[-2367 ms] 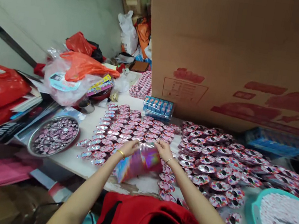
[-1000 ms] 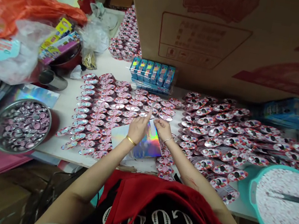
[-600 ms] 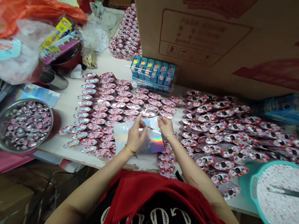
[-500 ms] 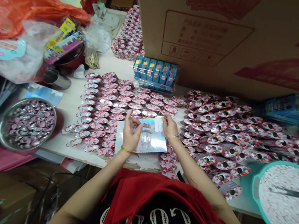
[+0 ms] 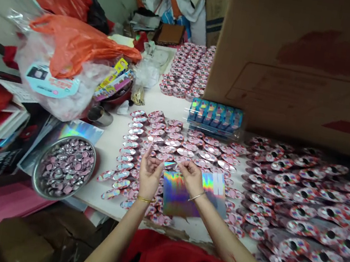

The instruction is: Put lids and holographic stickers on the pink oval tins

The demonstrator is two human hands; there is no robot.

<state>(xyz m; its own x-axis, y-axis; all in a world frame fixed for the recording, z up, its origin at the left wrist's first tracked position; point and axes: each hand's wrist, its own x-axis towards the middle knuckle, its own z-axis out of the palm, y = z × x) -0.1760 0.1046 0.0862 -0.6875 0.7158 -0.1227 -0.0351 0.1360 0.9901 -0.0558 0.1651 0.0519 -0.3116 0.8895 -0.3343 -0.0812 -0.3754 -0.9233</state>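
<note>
My left hand (image 5: 150, 176) and my right hand (image 5: 190, 178) face each other over the middle of the table. Stretched between their fingertips is a small shiny holographic sticker (image 5: 170, 165), each hand pinching one end. Just below lies a holographic sheet (image 5: 180, 200) with a pale bare patch at its upper right; my right hand overlaps part of it. Around the sheet stand rows of pink-and-red oval-topped packs (image 5: 185, 152), some with shiny silvery tops and others with pink discs on them. The lower left rows are partly behind my left hand.
At left stands a metal bowl (image 5: 66, 167) of small round pink-and-silver pieces. A metal cup (image 5: 100, 116) lies behind it, near an orange plastic bag (image 5: 75, 44). Blue boxes (image 5: 215, 116) sit behind the packs. A large carton (image 5: 287, 91) walls off the back right; dark-holed packs (image 5: 304, 196) crowd the right.
My right hand has left the sheet's upper right corner and come to my left hand, and a sticker is now between them. The view has swung left.
</note>
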